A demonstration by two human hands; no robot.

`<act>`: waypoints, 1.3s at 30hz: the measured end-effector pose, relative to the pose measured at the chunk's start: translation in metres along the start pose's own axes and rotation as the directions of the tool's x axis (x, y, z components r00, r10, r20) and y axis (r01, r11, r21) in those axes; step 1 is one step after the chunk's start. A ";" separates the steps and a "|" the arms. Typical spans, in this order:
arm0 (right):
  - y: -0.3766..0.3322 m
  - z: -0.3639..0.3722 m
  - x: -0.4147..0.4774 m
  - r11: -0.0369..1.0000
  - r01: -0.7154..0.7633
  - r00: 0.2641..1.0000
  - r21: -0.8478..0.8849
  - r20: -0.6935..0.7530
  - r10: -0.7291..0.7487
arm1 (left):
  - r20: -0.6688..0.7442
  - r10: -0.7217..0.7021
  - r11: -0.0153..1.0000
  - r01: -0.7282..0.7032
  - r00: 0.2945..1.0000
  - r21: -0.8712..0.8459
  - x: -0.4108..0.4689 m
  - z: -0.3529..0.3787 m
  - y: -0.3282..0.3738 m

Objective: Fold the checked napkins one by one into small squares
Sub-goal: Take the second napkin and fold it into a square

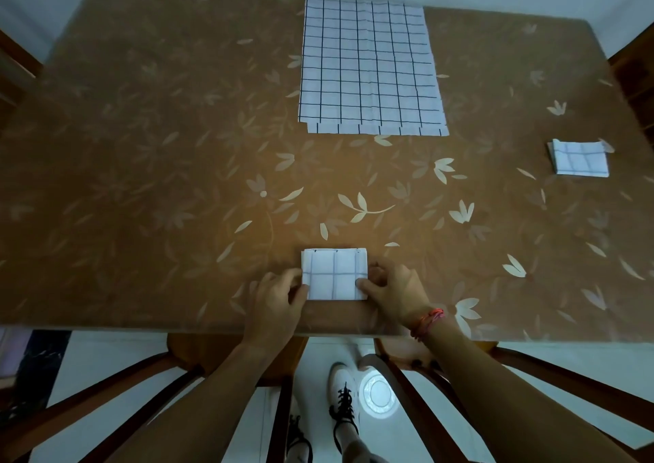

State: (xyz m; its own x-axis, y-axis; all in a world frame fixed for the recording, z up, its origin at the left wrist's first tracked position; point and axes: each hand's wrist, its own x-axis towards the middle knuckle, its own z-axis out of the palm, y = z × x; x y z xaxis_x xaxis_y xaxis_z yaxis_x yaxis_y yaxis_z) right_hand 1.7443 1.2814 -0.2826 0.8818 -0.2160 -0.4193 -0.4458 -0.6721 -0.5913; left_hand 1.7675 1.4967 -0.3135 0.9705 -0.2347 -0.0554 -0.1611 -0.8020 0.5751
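Folded napkin (334, 275): I see a small checked square at the lower centre of the frame, flat on the bench (159, 144) near its front edge.
Left hand (279, 303): pinches the square's left edge, thumb on top.
Right hand (393, 292): pinches the right edge, thumb on top; red thread bracelet (428, 319) at the wrist.
Unfolded napkins (369, 66): stacked flat at upper centre, well apart from my hands.
Finished square (580, 158): alone at the right of the frame.

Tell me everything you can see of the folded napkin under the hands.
The folded napkin is a small white cloth square with thin dark check lines, its layers showing along the far edge. It lies flat near the front edge of the table. The left hand and right hand pinch its near corners.
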 end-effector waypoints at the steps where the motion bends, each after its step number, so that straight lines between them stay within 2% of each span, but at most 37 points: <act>1: 0.000 0.001 0.002 1.000 -0.003 1.000 -0.009 -0.006 0.003 | -0.009 -0.012 1.000 0.012 1.000 0.006 0.001 -0.001 0.002; 3: 0.001 0.003 0.005 1.000 -0.011 1.000 -0.016 0.000 0.011 | -0.033 -0.004 0.999 0.006 0.999 0.040 0.003 -0.001 0.002; 5: 0.002 0.004 0.008 1.000 0.008 1.000 -0.025 0.002 -0.008 | -0.038 0.071 0.990 -0.066 0.997 0.123 0.006 0.001 -0.001; 8: 0.003 0.005 0.010 0.999 0.030 1.000 -0.029 -0.003 -0.030 | 0.064 0.249 0.927 -0.257 0.966 0.271 0.008 0.003 -0.006; 10: 0.004 0.006 0.011 0.999 0.037 0.999 -0.036 -0.004 -0.037 | 0.152 0.315 0.874 -0.349 0.937 0.339 0.009 0.003 -0.007; 15: 0.007 0.007 0.014 0.998 0.045 0.999 -0.038 -0.002 -0.045 | 0.287 0.253 0.861 -0.350 0.924 0.369 0.012 0.002 -0.013; 18: 0.001 0.007 0.012 0.989 0.036 0.996 -0.142 -0.073 -0.047 | 0.324 0.219 0.869 -0.335 0.920 0.363 0.011 0.003 -0.014; 20: -0.006 0.013 0.011 0.950 0.109 0.965 -0.292 -0.199 -0.172 | 0.328 0.214 0.867 -0.333 0.920 0.371 0.011 0.003 -0.014; 22: -0.017 0.025 0.012 0.871 0.303 0.882 -0.387 -0.233 -0.411 | 0.336 0.211 0.861 -0.338 0.918 0.381 0.012 0.003 -0.015; 23: -0.025 0.032 0.011 0.822 0.404 0.838 -0.402 -0.199 -0.509 | 0.337 0.216 0.856 -0.344 0.916 0.386 0.012 0.003 -0.015; 25: -0.034 0.048 0.011 0.738 0.524 0.798 -0.424 -0.056 -0.599 | 0.340 0.226 0.848 -0.356 0.913 0.392 0.012 0.004 -0.018; 28: -0.031 0.067 0.015 0.684 0.541 0.819 -0.489 0.122 -0.560 | 0.347 0.250 0.840 -0.380 0.904 0.386 0.012 0.005 -0.021; 33: -0.013 0.082 0.020 0.644 0.501 0.844 -0.577 0.161 -0.512 | 0.375 0.258 0.820 -0.407 0.891 0.402 0.013 0.008 -0.024; 39: -0.010 0.077 0.023 0.628 0.496 0.847 -0.599 0.174 -0.503 | 0.384 0.249 0.825 -0.402 0.889 0.398 0.012 0.007 -0.023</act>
State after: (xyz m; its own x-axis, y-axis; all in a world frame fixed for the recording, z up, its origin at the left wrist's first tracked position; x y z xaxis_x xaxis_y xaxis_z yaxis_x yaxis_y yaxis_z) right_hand 1.7572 1.3378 -0.3392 0.9440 0.2781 -0.1774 0.2497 -0.9538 -0.1669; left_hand 1.7816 1.5085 -0.3328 0.7541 -0.6190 -0.2196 -0.5947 -0.7854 0.1718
